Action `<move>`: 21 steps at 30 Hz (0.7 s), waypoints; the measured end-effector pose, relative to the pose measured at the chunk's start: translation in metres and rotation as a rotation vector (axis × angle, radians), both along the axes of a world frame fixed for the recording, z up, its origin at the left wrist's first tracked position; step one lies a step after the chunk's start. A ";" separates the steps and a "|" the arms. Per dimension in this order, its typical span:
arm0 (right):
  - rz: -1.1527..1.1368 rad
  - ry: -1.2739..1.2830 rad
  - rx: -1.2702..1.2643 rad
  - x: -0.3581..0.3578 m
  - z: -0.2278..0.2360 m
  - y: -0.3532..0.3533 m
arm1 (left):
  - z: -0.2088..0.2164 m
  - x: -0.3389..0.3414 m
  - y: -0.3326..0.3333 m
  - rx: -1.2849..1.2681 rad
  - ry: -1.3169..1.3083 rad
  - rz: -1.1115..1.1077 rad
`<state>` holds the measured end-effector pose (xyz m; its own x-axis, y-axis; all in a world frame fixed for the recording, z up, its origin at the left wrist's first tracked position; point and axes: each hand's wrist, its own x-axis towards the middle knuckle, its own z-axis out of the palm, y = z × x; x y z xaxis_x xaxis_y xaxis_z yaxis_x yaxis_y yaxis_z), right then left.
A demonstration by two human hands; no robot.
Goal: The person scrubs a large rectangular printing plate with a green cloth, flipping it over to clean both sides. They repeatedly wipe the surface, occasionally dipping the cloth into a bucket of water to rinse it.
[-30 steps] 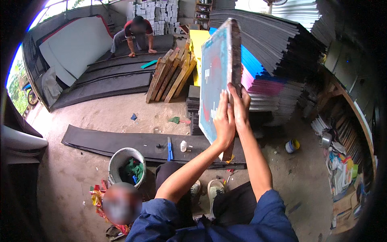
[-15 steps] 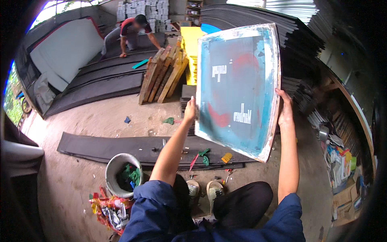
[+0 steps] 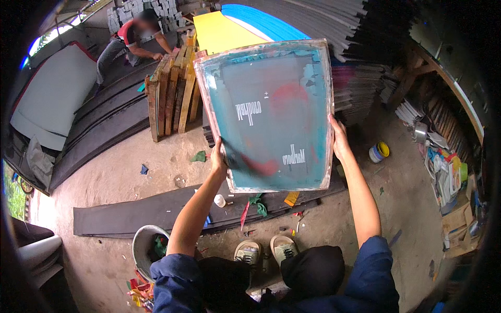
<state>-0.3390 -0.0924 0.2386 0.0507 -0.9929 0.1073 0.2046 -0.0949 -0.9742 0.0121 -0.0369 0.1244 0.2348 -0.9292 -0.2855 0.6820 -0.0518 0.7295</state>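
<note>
I hold the screen-printing frame (image 3: 269, 117) up above the black foam strips (image 3: 120, 216), my left hand (image 3: 219, 158) and right hand (image 3: 340, 140) closed on its 2 opposite sides, partly hidden behind, presumably to balance its weight and keep the teal mesh (image 3: 271, 131) facing me.

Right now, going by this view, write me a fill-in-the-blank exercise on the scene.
1. The left hand grips the left edge of the framed screen, while the right hand grips its ____ edge.
2. From the shoes, the grey bucket stands to the ____.
3. The small can nearest the right hand has a ____ rim.

Missing words: right; left; yellow.
</note>
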 end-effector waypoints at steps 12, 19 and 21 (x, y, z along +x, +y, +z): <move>-0.166 0.062 0.140 0.010 -0.160 -0.087 | -0.068 -0.011 -0.005 0.077 -0.200 0.302; -0.121 -0.007 0.166 0.033 -0.164 -0.073 | -0.064 -0.006 0.003 0.245 -0.490 0.397; -0.124 -0.038 0.169 0.040 -0.155 -0.053 | -0.067 0.001 0.009 0.262 -0.560 0.295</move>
